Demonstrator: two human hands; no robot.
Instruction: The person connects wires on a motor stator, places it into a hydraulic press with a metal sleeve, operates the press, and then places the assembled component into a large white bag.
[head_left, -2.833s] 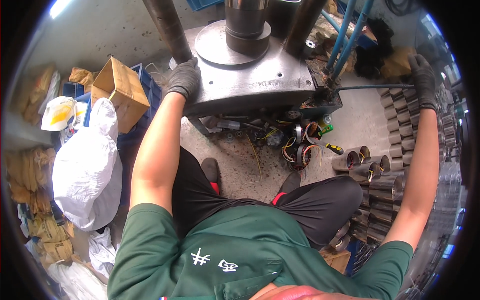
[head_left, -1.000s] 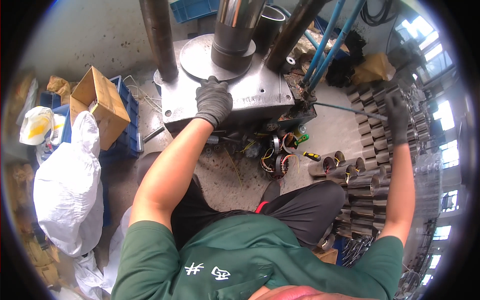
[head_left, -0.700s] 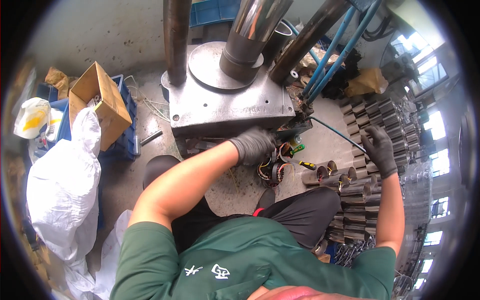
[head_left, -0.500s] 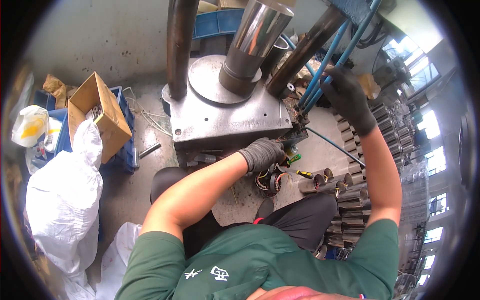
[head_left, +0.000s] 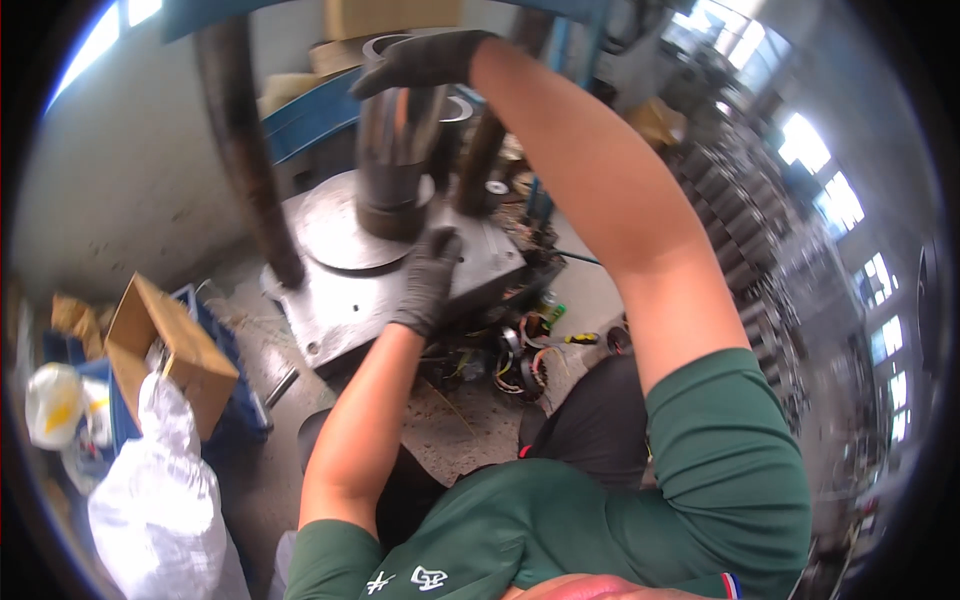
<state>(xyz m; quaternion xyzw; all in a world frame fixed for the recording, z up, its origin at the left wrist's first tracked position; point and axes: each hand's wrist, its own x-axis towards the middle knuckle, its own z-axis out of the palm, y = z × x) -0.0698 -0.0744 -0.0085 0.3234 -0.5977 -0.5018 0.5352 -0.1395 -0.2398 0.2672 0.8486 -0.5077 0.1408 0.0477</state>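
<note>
A shiny metal cylinder (head_left: 398, 130) with a darker lower band stands on a round metal disc (head_left: 335, 222) on the press's base plate (head_left: 330, 320). My right hand (head_left: 425, 62), in a dark grey glove, reaches across and lies over the cylinder's top, its fingers bent over the left edge; motion smears it somewhat. My left hand (head_left: 430, 282), gloved too, is beside the cylinder's foot, with its fingers stretched up toward the lower band. Whether those fingertips touch the metal is hard to tell.
Dark columns (head_left: 235, 150) rise on both sides of the cylinder. Below the plate are a wound motor stator (head_left: 520, 370) and a yellow-black handled tool (head_left: 582, 339). At left stand a cardboard box (head_left: 175, 350) and white sack (head_left: 165, 500); rows of metal cylinders (head_left: 735, 215) fill the right.
My right hand has left the blue rods and moved left onto the cylinder's top. My left hand has risen from the plate's front edge to the cylinder's foot. The view has shifted.
</note>
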